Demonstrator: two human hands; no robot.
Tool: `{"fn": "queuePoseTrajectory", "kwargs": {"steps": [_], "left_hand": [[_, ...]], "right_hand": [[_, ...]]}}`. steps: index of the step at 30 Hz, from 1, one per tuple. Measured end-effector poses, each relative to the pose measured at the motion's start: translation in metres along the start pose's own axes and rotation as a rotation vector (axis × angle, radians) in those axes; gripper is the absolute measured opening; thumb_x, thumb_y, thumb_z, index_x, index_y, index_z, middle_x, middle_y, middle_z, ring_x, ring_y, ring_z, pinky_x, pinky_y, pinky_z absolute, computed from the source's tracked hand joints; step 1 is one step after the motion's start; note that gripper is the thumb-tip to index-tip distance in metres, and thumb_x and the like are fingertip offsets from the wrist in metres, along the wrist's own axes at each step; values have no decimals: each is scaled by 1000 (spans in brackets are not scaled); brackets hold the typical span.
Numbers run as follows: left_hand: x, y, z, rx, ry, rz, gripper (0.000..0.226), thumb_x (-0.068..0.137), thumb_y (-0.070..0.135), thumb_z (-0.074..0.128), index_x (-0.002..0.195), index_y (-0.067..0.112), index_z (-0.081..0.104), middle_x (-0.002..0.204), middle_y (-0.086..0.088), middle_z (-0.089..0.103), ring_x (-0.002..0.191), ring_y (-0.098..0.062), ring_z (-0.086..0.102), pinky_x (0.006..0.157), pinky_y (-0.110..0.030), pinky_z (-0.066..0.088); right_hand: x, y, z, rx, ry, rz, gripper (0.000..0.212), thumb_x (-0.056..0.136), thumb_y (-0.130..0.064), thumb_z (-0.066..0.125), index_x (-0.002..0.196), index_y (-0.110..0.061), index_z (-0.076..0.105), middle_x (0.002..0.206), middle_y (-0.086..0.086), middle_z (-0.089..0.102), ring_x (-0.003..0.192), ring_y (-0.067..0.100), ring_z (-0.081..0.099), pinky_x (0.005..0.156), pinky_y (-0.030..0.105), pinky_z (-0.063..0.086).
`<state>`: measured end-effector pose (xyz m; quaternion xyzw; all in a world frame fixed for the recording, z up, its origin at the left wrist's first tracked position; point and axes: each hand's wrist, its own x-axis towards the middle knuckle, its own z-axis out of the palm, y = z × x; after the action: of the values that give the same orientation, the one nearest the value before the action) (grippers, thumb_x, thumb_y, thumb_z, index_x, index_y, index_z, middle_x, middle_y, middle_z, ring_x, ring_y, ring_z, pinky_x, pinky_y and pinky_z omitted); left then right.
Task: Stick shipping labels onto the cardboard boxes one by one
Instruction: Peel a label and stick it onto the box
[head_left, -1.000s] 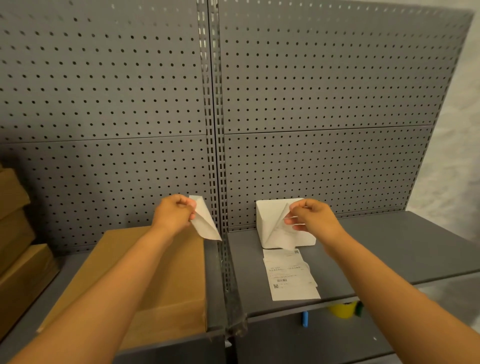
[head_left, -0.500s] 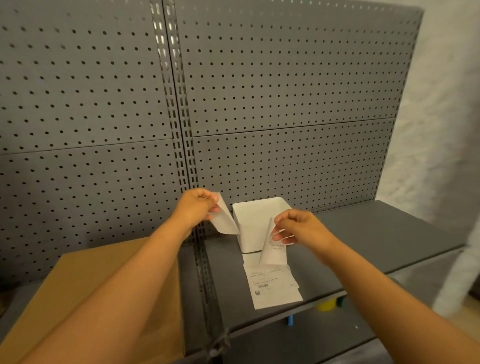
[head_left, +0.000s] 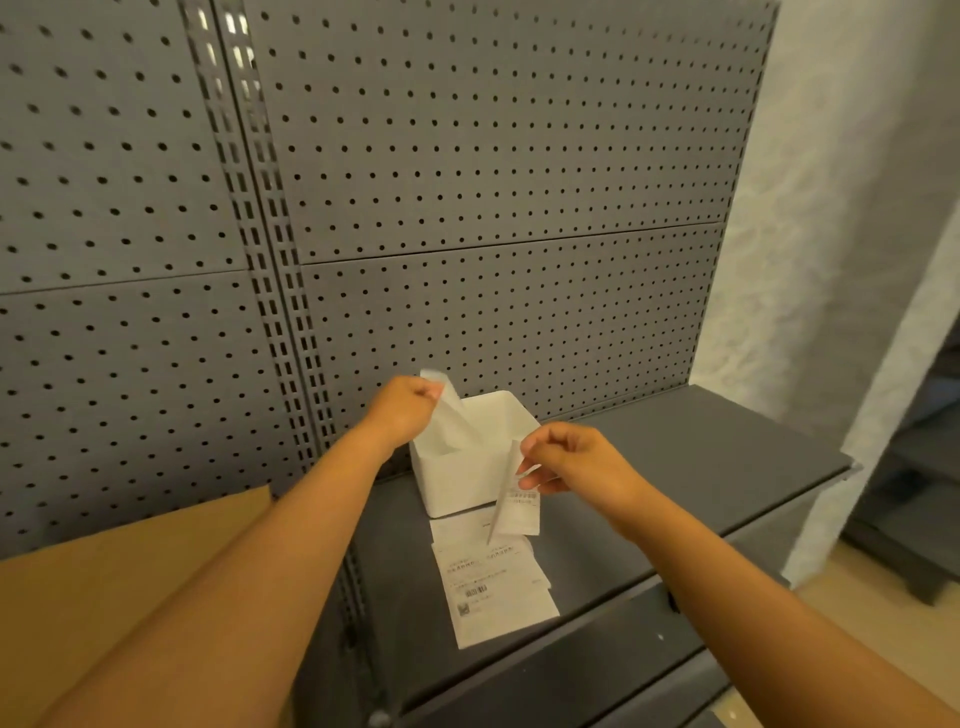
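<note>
My left hand (head_left: 408, 410) pinches a blank white backing sheet (head_left: 451, 422) that hangs over the open white bin (head_left: 457, 480) on the grey shelf (head_left: 675, 467). My right hand (head_left: 566, 457) pinches a printed shipping label (head_left: 517, 506), held nearly edge-on just in front of the bin. A small stack of printed labels (head_left: 493, 587) lies flat on the shelf below my right hand. One cardboard box (head_left: 93, 582) sits at the lower left, partly hidden by my left forearm.
A grey pegboard wall (head_left: 467, 182) backs the shelf, with a slotted upright post (head_left: 265, 260) between its panels. To the right are a pale wall (head_left: 841, 208) and the shelf's open end. More dark shelving (head_left: 914, 499) stands at the far right.
The view has swung right, so the cardboard box sits further left. My left hand has carried the backing sheet to the right, over the bin. The label in my right hand has turned edge-on.
</note>
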<state>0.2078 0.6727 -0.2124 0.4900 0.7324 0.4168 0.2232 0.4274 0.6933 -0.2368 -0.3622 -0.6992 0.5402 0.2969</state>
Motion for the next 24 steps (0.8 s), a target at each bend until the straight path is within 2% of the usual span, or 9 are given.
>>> {"fn": "queuePoseTrajectory", "kwargs": {"steps": [2,3,5,6,10,14,17,19,24], "left_hand": [[-2,-6,-1,65,-32,-18,22,99,12,44,86,18,61,98,-4,46,80,-10,45,71,-24,37],[-4,-7,-3,96,-49,-26,21,98,11,44,88,16,62,99,-7,47,81,-11,47,72,-24,39],[-10,-7,-7,137,-61,-28,23,98,15,49,115,9,62,115,-10,58,105,-20,56,92,-29,44],[-12,-6,-9,134,-54,-25,25,97,17,51,117,9,62,120,-9,61,110,-22,58,97,-32,45],[-33,16,-16,34,-155,54,15,89,26,64,97,15,71,94,1,72,89,-12,67,79,-25,52],[-55,31,-12,97,-239,126,24,78,40,74,90,20,72,89,4,73,83,-8,68,75,-24,50],[-63,27,-3,229,-161,152,36,66,46,81,86,19,68,87,2,70,81,-12,65,76,-30,51],[-67,23,3,319,-98,171,36,63,47,82,84,22,66,83,6,68,77,-12,62,74,-33,52],[-72,16,5,374,0,198,8,75,22,72,76,27,66,77,10,67,77,-11,65,77,-37,56]], "right_hand": [[2,1,1,13,-2,8,8,94,-13,55,92,-11,62,80,0,72,74,17,69,76,31,54],[3,1,1,18,-3,8,8,94,-13,55,92,-11,62,80,0,72,74,17,69,78,32,55],[4,2,2,20,-4,4,8,94,-14,55,91,-11,62,81,1,72,75,17,69,79,33,55],[5,1,3,21,1,3,8,93,-14,55,91,-11,62,82,1,73,75,17,69,78,33,55],[12,-4,9,13,65,-3,9,93,-14,53,92,-11,62,81,1,73,72,15,68,70,27,52],[18,-9,15,10,119,-10,11,93,-14,52,93,-10,61,81,2,72,71,16,67,68,26,51],[19,-12,21,0,120,-12,11,93,-13,50,92,-9,60,82,5,71,72,18,66,67,27,50],[20,-14,25,-8,118,-19,11,94,-14,50,94,-8,59,82,5,72,71,18,66,68,28,50],[18,-21,33,-5,90,-27,10,94,-13,48,93,-9,57,91,10,73,72,18,65,68,27,49]]}}
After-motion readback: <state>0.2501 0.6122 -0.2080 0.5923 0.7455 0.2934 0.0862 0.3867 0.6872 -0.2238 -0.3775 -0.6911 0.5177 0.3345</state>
